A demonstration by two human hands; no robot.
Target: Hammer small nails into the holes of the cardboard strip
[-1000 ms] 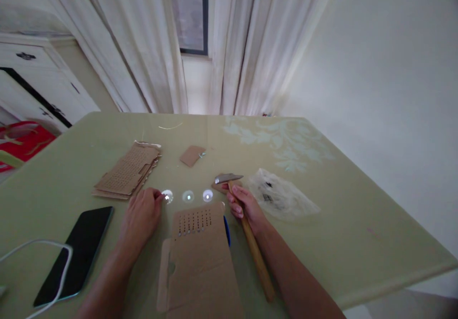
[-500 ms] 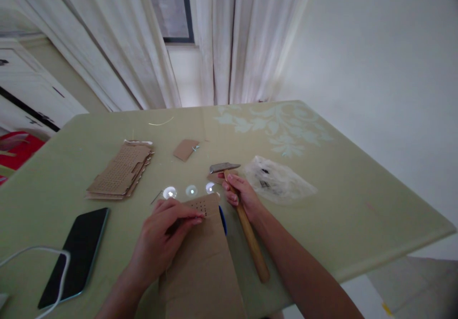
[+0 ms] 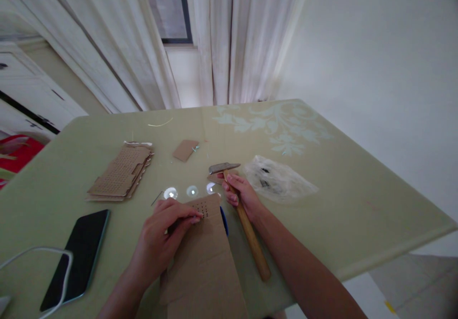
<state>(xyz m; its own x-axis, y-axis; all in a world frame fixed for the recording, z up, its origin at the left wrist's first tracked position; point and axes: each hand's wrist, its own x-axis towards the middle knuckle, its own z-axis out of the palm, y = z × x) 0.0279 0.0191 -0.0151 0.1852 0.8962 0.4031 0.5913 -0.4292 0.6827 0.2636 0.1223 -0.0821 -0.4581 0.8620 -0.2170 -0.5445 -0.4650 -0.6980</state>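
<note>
A sheet of brown cardboard [image 3: 205, 266] runs from the near edge toward the middle of the table, with rows of small dark holes punched near its far end. My left hand [image 3: 162, 235] rests on its left side, thumb and forefinger pinched beside the holes; anything between those fingertips is too small to make out. In my right hand [image 3: 243, 195] is a hammer [image 3: 252, 242], gripped on its wooden handle close to the metal head. The hammer head lies level beyond the cardboard's far corner. Part of a round blue object [image 3: 224, 221] shows under the cardboard's right edge.
To the left lie a stack of perforated cardboard pieces [image 3: 119, 173] and a phone [image 3: 78, 257] crossed by a white cable [image 3: 67, 276]. A small cardboard square [image 3: 185, 150] sits farther back. Right of the hammer is a clear plastic bag [image 3: 279, 180] with dark bits inside.
The pinched fingertips of my left hand have shifted slightly left along the holes, uncovering a few more. My right hand and the hammer have hardly moved.
</note>
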